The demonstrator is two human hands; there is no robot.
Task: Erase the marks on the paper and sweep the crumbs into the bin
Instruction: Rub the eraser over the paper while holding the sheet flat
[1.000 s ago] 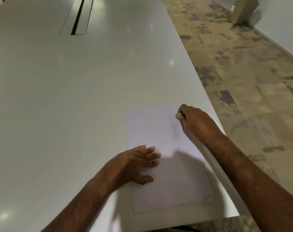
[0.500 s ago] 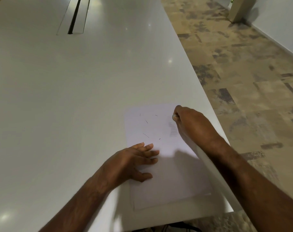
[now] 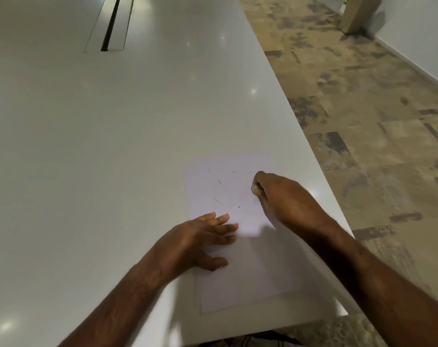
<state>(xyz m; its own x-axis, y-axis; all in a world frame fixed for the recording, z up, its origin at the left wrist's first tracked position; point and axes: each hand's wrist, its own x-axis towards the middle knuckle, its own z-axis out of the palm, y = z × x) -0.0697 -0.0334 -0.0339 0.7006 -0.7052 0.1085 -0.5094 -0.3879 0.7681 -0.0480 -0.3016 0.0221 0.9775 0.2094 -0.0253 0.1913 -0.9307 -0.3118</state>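
Head view: white table (image 3: 112, 146), near right corner.

Paper (image 3: 248, 279): one white sheet, flat on table, long side running away from viewer, right edge close to table's right edge. Near half in shadow of arms.

Marks (image 3: 218, 201): several short dark strokes, scattered over far left part of paper, between the two hands. Longest stroke just beyond left fingertips; others farther up toward far edge.

Left hand (image 3: 195, 242): flat, palm down, fingers straight and slightly spread, pressing on left edge of paper at mid-length; thumb splayed toward viewer, also on sheet. Grasping nothing.

Right hand (image 3: 285, 199): over right part of paper, fingers curled tight, pinching a small pale eraser (image 3: 255, 188). Only tip of eraser showing at fingertips, down on or just above sheet; contact too small to tell. Faint grey smudge on paper just below tip.

Crumbs: too small to make out.

Slot (image 3: 112, 23): long dark opening in a recessed panel, far end of table, well apart from paper.

Floor (image 3: 363, 108): mottled tan and grey tiles, right of table.

Wall (image 3: 425, 33): white, far right, with pale skirting; beige post (image 3: 355, 16) at its base.
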